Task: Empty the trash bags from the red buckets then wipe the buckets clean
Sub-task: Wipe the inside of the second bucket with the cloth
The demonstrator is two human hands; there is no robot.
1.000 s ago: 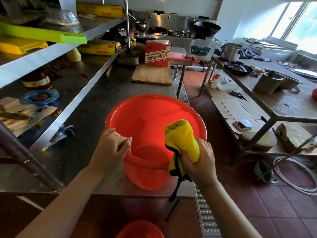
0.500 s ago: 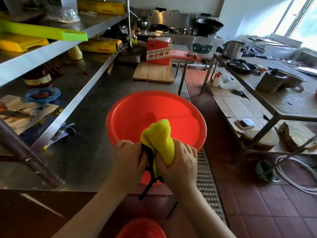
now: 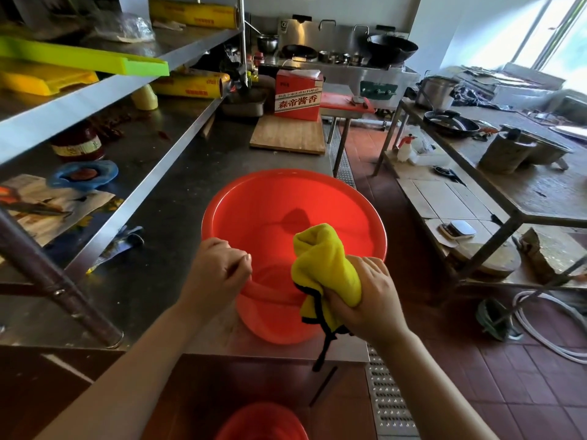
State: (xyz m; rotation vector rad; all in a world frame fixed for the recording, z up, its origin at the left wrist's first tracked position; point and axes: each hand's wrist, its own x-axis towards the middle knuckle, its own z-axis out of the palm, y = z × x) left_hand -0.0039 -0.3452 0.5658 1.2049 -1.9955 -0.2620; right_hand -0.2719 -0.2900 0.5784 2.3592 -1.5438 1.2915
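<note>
Steel counter (image 3: 165, 217): 2 red buckets (image 3: 295, 198), 1 seemingly below; left hand (image 3: 219, 271) grips rim, right hand (image 3: 368, 296) clutches 1 yellow cloth (image 3: 324, 265).

Floor: dark red tiles (image 3: 524, 376) with a metal drain grate (image 3: 389, 404) running along the steel surface (image 3: 165, 249)
Left: 2 steel shelves (image 3: 104, 90) over that surface
Back wall: white, with a steel stove (image 3: 349, 52) holding a black wok (image 3: 392, 49)
Right: a steel-framed table (image 3: 540, 192)
Light: daylight from windows (image 3: 559, 30) at upper right
</note>
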